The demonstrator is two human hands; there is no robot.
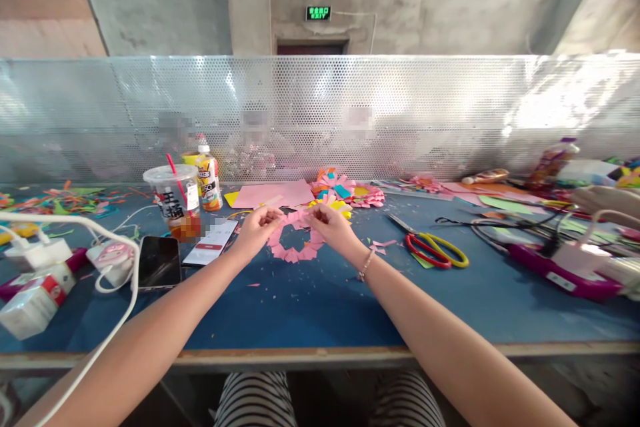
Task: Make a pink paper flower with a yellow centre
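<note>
Between my two hands hangs a ring of fringed pink paper (295, 254), its lower part drooping in a loop just above the blue table. My left hand (260, 227) pinches the ring's upper left with thumb and fingertips. At the upper right, my right hand (330, 223) pinches the same paper strip. Just behind the hands lie layered paper flowers (336, 185) in pink, orange, blue and yellow. Flat pink paper sheets (273, 194) rest behind my left hand. Scissors (435, 249) with red and yellow handles lie to the right of my right hand, blades pointing away.
Left of my hands stand a lidded plastic cup (173, 203) with a red straw and a drink bottle (209, 177). Two phones (159, 261) lie nearby. A purple power strip (565, 273) with cables is at right. A perforated metal screen (420, 117) borders the table's back.
</note>
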